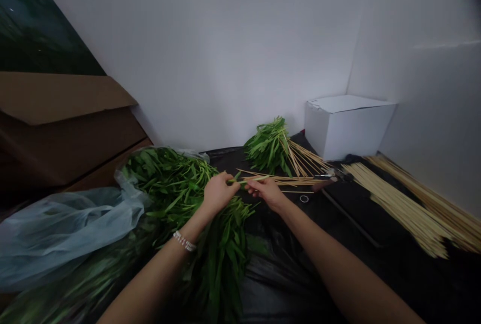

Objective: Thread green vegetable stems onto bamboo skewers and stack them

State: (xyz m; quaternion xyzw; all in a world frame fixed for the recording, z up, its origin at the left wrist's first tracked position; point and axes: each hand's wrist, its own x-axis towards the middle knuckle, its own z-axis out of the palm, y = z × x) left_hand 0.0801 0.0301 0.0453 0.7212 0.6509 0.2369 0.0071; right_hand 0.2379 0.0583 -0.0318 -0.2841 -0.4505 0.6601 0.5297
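My left hand [222,191], with a beaded bracelet on its wrist, pinches a pale green leafy stem [259,178]. The fingers of my right hand [266,192] are closed on the same stem, close by on the right. Left of and below the hands lies a big heap of leafy greens [169,173], with more long leaves [221,254] hanging toward me. Just beyond my right hand, thin wooden sticks [293,181] lie on the black sheet. Farther back rests a bunch of greens on sticks [268,146], its sticks pointing right.
A clear plastic bag [75,228] spreads at the left below a cardboard box [67,128]. On the right are bundled pale sticks [398,206], a black flat case [361,208] and a white box [349,128] against the wall. A small ring [304,198] lies on the black sheet [278,274].
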